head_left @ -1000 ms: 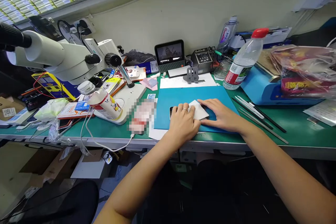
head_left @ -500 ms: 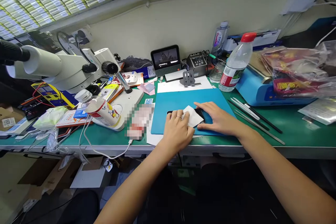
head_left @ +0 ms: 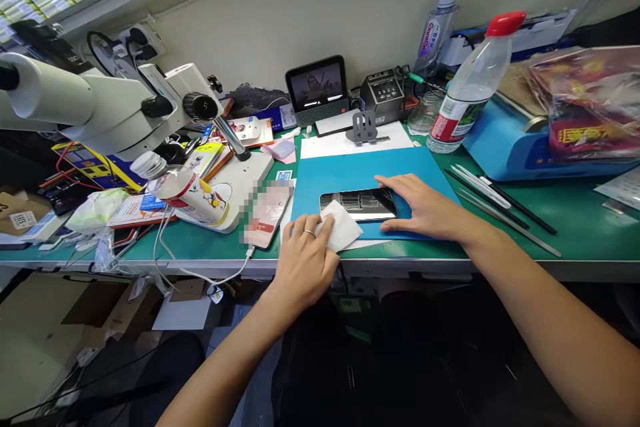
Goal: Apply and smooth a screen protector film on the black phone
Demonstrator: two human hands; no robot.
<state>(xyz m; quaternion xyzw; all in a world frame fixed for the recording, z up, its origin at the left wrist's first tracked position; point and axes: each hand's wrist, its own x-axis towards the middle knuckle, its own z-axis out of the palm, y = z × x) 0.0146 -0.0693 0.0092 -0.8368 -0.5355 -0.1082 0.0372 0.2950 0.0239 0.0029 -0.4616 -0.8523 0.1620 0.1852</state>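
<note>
A smartphone (head_left: 357, 204) with a dark, reflective face lies flat on a blue mat (head_left: 325, 170). My left hand (head_left: 307, 260), a ring on one finger, presses a folded white wipe (head_left: 343, 229) at the phone's lower left corner and the mat's front edge. Around the phone's right end curves my right hand (head_left: 425, 208), thumb along the near edge and fingers along the far edge, steadying it. Left of the mat lies another phone (head_left: 270, 213), partly blurred out, with a white cable (head_left: 235, 277) plugged into its near end.
A microscope (head_left: 125, 110) and a drink bottle (head_left: 185, 190) stand left. Tweezers and thin tools (head_left: 500, 203) lie right of the mat, near a red-capped bottle (head_left: 470, 90) and blue machine (head_left: 520, 143). Behind are a propped screen (head_left: 317, 90) and grey holder (head_left: 364, 127).
My left hand has slid the wipe left and toward me, off most of the phone, uncovering its face. My right hand stays around the phone's right end. The camera view has shifted.
</note>
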